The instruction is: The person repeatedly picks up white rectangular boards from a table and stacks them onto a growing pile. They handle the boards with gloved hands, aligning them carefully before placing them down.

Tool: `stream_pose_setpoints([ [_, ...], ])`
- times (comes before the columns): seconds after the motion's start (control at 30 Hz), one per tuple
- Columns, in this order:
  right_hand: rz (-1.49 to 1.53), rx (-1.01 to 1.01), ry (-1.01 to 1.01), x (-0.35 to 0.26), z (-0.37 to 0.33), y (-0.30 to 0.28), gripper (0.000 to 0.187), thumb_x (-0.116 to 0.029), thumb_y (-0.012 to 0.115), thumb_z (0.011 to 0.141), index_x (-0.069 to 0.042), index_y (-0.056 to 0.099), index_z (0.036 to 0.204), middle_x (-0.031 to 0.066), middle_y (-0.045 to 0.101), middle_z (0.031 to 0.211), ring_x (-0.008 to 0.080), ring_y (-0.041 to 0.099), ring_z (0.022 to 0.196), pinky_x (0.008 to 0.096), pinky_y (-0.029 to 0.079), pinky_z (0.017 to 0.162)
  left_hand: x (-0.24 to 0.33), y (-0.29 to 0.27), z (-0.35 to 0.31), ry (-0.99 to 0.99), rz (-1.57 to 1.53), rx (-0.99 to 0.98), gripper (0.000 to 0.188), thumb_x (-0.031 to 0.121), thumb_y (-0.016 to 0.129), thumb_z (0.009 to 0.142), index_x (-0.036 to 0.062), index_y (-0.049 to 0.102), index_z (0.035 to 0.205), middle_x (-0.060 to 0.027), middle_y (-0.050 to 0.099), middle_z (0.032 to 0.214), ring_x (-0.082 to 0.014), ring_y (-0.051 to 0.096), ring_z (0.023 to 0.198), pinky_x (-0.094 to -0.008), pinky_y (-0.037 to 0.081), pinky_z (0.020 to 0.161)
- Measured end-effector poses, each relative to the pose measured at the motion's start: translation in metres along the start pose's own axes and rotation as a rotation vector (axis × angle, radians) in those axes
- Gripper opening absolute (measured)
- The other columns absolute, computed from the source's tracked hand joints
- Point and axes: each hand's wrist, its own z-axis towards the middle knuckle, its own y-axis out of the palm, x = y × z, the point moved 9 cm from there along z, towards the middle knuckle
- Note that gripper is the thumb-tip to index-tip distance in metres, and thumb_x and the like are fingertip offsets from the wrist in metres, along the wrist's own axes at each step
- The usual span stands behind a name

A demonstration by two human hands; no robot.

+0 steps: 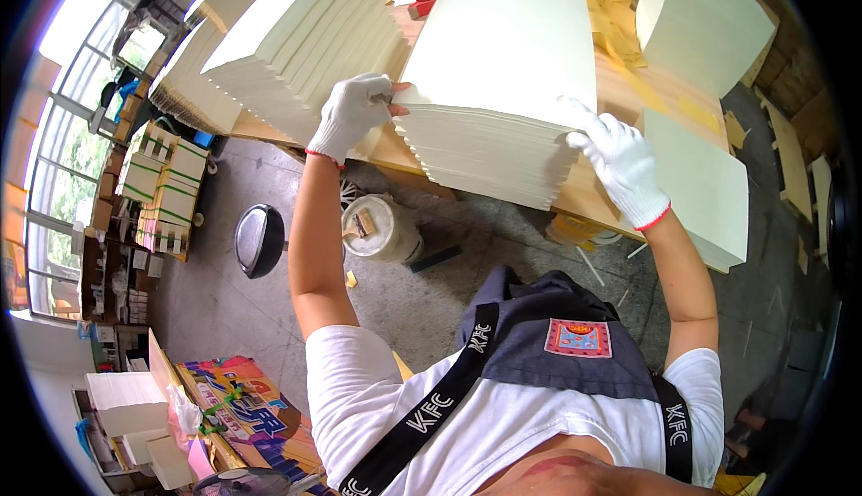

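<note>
A tall stack of white paper (498, 43) stands on the wooden table in front of me, its near side showing many layered edges. At its near left corner is my left hand (353, 117), in a white glove with bare fingertips, pinching the upper layer. My right hand (620, 162), also in a white glove, grips the near right corner of the same layer, fingers on top and at the edge. The thumb of the right hand is partly hard to make out. Just left of my left hand rises another high paper stack (305, 34).
A lower paper stack (696, 191) lies at the right, with a taller one (700, 20) behind it. Yellow paper scraps (615, 11) cover the table's far part. On the floor are a white bucket (386, 231), a black stool seat (259, 240) and a loaded pallet (171, 191).
</note>
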Motion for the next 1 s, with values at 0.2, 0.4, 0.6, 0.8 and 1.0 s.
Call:
stream_pose_setpoints([
  [0.2,0.028,-0.001,-0.009,0.000,-0.002,-0.006,0.055,-0.016,0.067,0.090,-0.021,0.053,0.143,0.0090,0.058,0.081,0.0271,0.062,0.073,0.0381,0.053,0.070,0.005,0.002,0.005,0.082,-0.037,0.056,0.021,0.000,0.081,0.075,-0.0039,0.063,0.085,-0.0109,0.067,0.084,-0.0168,0.064,0.074,-0.0328,0.051,0.068],
  [0.4,0.080,-0.017,0.030,0.012,-0.004,0.009,0.046,-0.034,0.052,0.099,-0.013,0.055,0.139,0.0174,0.068,0.108,0.0319,0.069,0.082,0.0441,0.055,0.069,0.035,0.010,0.003,0.173,0.346,0.048,0.025,0.005,0.073,0.078,0.0004,0.072,0.102,-0.0130,0.062,0.081,-0.0225,0.061,0.072,-0.0367,0.052,0.067],
  [0.6,0.053,0.175,0.049,0.019,-0.037,0.012,0.056,-0.045,0.052,0.099,-0.023,0.041,0.150,0.0115,0.064,0.088,0.0306,0.066,0.074,0.0427,0.054,0.064,0.131,0.022,-0.030,0.380,0.760,0.279,0.054,0.016,0.082,0.075,0.0078,0.065,0.126,-0.0175,0.062,0.124,-0.0368,0.057,0.114,-0.0447,0.048,0.097],
  [0.8,0.293,0.352,0.367,0.102,-0.184,0.000,0.039,-0.042,0.055,0.098,-0.022,0.060,0.132,0.0109,0.066,0.091,0.0314,0.067,0.082,0.0430,0.055,0.072,0.252,0.173,-0.074,0.530,-0.072,0.224,0.041,-0.011,0.066,0.066,-0.0056,0.068,0.106,-0.0170,0.069,0.113,-0.0339,0.069,0.100,-0.0426,0.059,0.079],
  [1.0,0.402,0.224,0.979,0.178,-0.367,0.016,0.037,-0.043,0.051,0.099,-0.018,0.064,0.123,0.0123,0.070,0.107,0.0349,0.067,0.099,0.0442,0.054,0.083,0.401,0.445,-0.021,0.818,0.034,-0.366,0.059,0.021,0.083,0.074,0.0115,0.062,0.128,-0.0137,0.057,0.138,-0.0336,0.055,0.125,-0.0431,0.049,0.100],
])
